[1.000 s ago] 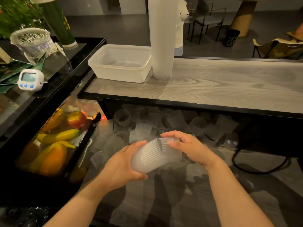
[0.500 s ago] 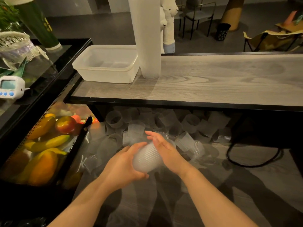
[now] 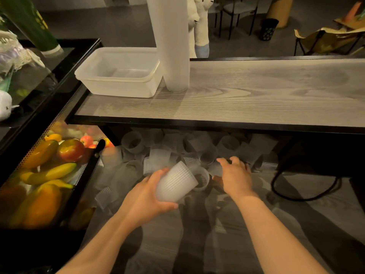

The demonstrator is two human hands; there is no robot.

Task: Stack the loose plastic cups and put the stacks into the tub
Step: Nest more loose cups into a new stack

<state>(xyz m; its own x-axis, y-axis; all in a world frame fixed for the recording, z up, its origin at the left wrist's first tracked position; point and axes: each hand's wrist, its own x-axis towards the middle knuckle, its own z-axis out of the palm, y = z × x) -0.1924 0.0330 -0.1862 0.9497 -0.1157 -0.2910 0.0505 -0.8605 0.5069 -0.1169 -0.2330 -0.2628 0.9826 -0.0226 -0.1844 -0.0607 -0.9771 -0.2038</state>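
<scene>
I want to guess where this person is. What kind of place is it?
Probably a cafe or shop after hours: a long wooden counter, a tall stack of plastic cups on it, display fruit in a case beside, chairs behind.

On the table (image 3: 256, 95) we see the tub (image 3: 118, 76) at the left end, with a tall stack of cups (image 3: 169, 42) just beside it on its right. Below the table's near edge, loose cups (image 3: 197, 147) lie scattered on the floor (image 3: 296, 224). A crate of fruit (image 3: 45, 175) sits to their left.
</scene>
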